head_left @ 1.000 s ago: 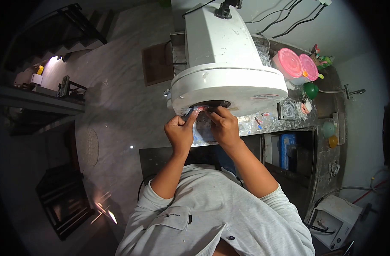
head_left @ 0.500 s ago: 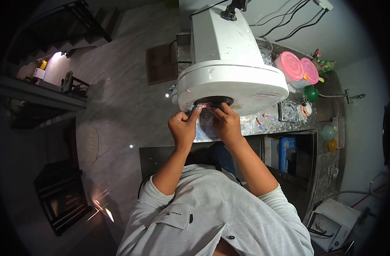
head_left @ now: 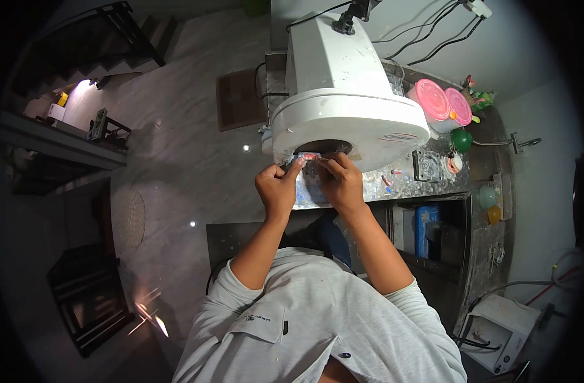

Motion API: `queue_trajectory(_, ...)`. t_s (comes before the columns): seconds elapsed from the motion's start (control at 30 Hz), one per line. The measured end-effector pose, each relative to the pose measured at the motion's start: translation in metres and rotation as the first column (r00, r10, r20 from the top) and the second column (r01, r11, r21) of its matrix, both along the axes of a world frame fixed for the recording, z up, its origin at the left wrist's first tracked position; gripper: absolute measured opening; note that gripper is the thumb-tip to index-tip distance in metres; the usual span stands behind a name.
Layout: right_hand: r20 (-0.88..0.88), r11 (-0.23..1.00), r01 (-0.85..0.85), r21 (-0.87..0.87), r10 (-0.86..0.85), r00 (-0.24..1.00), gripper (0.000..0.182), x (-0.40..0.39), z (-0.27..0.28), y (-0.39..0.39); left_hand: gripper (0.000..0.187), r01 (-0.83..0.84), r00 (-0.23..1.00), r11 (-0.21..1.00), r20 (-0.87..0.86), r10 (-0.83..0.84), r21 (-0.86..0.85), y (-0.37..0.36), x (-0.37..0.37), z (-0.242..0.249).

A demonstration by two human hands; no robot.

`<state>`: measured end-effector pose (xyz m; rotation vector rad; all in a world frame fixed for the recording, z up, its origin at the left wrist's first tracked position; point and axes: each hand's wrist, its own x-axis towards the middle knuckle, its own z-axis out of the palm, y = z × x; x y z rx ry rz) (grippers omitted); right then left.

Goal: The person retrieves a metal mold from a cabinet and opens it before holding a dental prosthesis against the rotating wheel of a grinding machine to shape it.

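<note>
A big white machine (head_left: 343,89) with a round white hood stands on the counter in front of me. Under the hood's front edge is a dark round opening (head_left: 324,147). My left hand (head_left: 277,188) and my right hand (head_left: 340,184) are both raised to that opening, and together they pinch a small clear plastic packet with a pink top (head_left: 308,167). My fingertips touch the hood's lower rim. What lies inside the opening is hidden.
The metal counter (head_left: 407,182) carries two pink-lidded containers (head_left: 442,102), a green ball (head_left: 460,139), and small items. A blue object (head_left: 422,226) sits on a shelf below. Cables run along the wall. A white box (head_left: 502,329) stands at lower right; stairs at far left.
Both hands have lifted slightly toward the hood's opening with the packet, and my view has shifted a little.
</note>
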<state>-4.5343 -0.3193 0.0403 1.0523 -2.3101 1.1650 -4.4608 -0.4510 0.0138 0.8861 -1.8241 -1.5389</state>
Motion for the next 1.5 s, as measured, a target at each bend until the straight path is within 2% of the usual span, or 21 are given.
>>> queue_trajectory(0.27, -0.009, 0.999, -0.006, -0.036, 0.006, 1.000, 0.014, -0.002, -0.002, -0.001, 0.065, -0.017, 1.000, 1.000, 0.020, 0.016, 0.021, 0.002, -0.001, 0.006)
queue_trajectory(0.47, -0.007, 1.000, -0.025, 0.002, 0.025, 1.000, 0.017, -0.002, 0.000, 0.001, 0.063, -0.030, 1.000, 0.999, -0.010, 0.029, -0.034, 0.001, 0.001, 0.005)
queue_trajectory(0.5, -0.007, 0.999, -0.035, 0.000, 0.035, 0.999, 0.017, -0.001, 0.001, 0.001, 0.062, 0.011, 1.000, 0.999, -0.019, -0.012, -0.048, -0.001, 0.002, 0.003)
queue_trajectory(0.6, 0.052, 0.998, -0.066, -0.019, 0.067, 0.996, 0.018, 0.003, 0.011, 0.001, 0.059, 0.066, 0.998, 0.998, -0.023, -0.066, -0.023, -0.006, 0.004, -0.003)
queue_trajectory(0.67, 0.159, 1.000, 0.005, 0.014, -0.007, 0.987, 0.015, 0.006, 0.018, -0.001, 0.058, 0.083, 0.996, 0.996, -0.017, -0.083, 0.019, -0.008, 0.007, -0.005)
queue_trajectory(0.7, 0.158, 1.000, 0.000, 0.013, -0.002, 0.987, 0.015, 0.007, 0.018, -0.002, 0.056, 0.093, 0.995, 0.995, -0.026, -0.093, 0.022, -0.007, 0.008, -0.005)
queue_trajectory(0.77, 0.178, 0.990, 0.029, 0.135, -0.053, 0.983, 0.014, 0.007, 0.018, -0.003, 0.054, 0.101, 0.994, 0.995, -0.041, -0.100, 0.024, -0.007, 0.012, -0.003)
queue_trajectory(0.87, 0.197, 0.990, 0.018, 0.143, -0.046, 0.979, 0.015, 0.008, 0.016, 0.000, 0.044, 0.148, 0.989, 0.989, -0.016, -0.148, -0.029, -0.001, 0.021, 0.003)
queue_trajectory(0.9, 0.363, 0.998, -0.006, 0.066, -0.018, 0.932, 0.014, 0.013, 0.023, 0.002, 0.035, 0.136, 0.989, 0.980, -0.045, -0.144, -0.148, 0.004, 0.024, 0.008)
queue_trajectory(0.93, 0.361, 0.998, -0.010, 0.069, -0.016, 0.932, 0.014, 0.017, 0.022, 0.004, 0.027, 0.118, 0.987, 0.957, -0.071, -0.142, -0.264, 0.010, 0.028, 0.013)
queue_trajectory(0.97, 0.553, 0.999, -0.016, -0.050, 0.041, 0.832, 0.014, 0.022, 0.021, 0.004, 0.015, 0.133, 0.982, 0.936, -0.083, -0.169, -0.327, 0.013, 0.030, 0.023)
queue_trajectory(1.0, 0.711, 0.986, 0.005, -0.166, 0.116, 0.694, 0.015, 0.025, 0.022, 0.003, 0.014, 0.154, 0.983, 0.940, -0.052, -0.178, -0.303, 0.018, 0.032, 0.028)
queue_trajectory(1.03, 0.739, 0.996, -0.016, -0.084, 0.073, 0.670, 0.016, 0.027, 0.025, 0.007, 0.014, 0.145, 0.981, 0.920, -0.065, -0.181, -0.364, 0.019, 0.032, 0.026)
queue_trajectory(1.07, 0.738, 0.997, -0.019, -0.081, 0.073, 0.671, 0.016, 0.026, 0.029, 0.008, 0.015, 0.135, 0.980, 0.896, -0.079, -0.184, -0.423, 0.019, 0.030, 0.028)
queue_trajectory(1.13, 0.573, 0.986, -0.165, 0.013, 0.128, 0.809, 0.017, 0.026, 0.036, 0.010, 0.016, 0.165, 0.975, 0.892, -0.067, -0.212, -0.421, 0.018, 0.031, 0.033)
queue_trajectory(1.2, 0.614, 0.982, -0.181, 0.047, 0.115, 0.781, 0.017, 0.027, 0.040, 0.012, 0.016, 0.204, 0.968, 0.885, -0.051, -0.247, -0.418, 0.016, 0.031, 0.034)
queue_trajectory(1.27, 0.529, 0.970, -0.216, 0.110, 0.126, 0.839, 0.016, 0.027, 0.040, 0.014, 0.016, 0.242, 0.963, 0.895, -0.023, -0.270, -0.374, 0.013, 0.030, 0.030)
queue_trajectory(1.4, 0.453, 0.989, -0.071, 0.126, 0.006, 0.891, 0.016, 0.024, 0.042, 0.016, 0.021, 0.195, 0.969, 0.845, -0.037, -0.245, -0.497, 0.007, 0.030, 0.024)
queue_trajectory(1.5, 0.373, 0.979, -0.041, 0.201, -0.038, 0.927, 0.018, 0.013, 0.036, 0.014, 0.022, 0.202, 0.971, 0.861, -0.023, -0.240, -0.468, 0.009, 0.028, 0.018)
